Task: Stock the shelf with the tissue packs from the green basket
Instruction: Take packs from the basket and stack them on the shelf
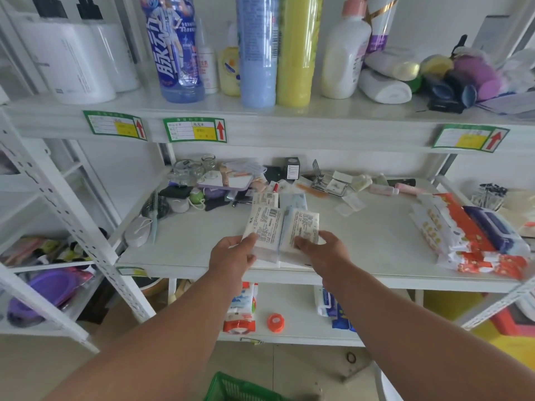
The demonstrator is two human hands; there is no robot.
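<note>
Two white tissue packs lie side by side near the front of the middle shelf (376,250). My left hand (233,256) grips the left tissue pack (265,227) at its near end, thumb on top. My right hand (324,250) holds the right tissue pack (304,227), fingers over its near end. Two more tissue packs (278,199) lie just behind them on the shelf. A corner of the green basket (240,387) shows at the bottom edge, on the floor below my arms.
Red-and-white tissue bundles and a dark wet-wipe pack (474,235) sit at the shelf's right. Small toiletries, a hairbrush (155,209) and glass jars crowd the back and left. Tall bottles (257,50) stand on the upper shelf. More packs and an orange cap (275,322) lie on the shelf below.
</note>
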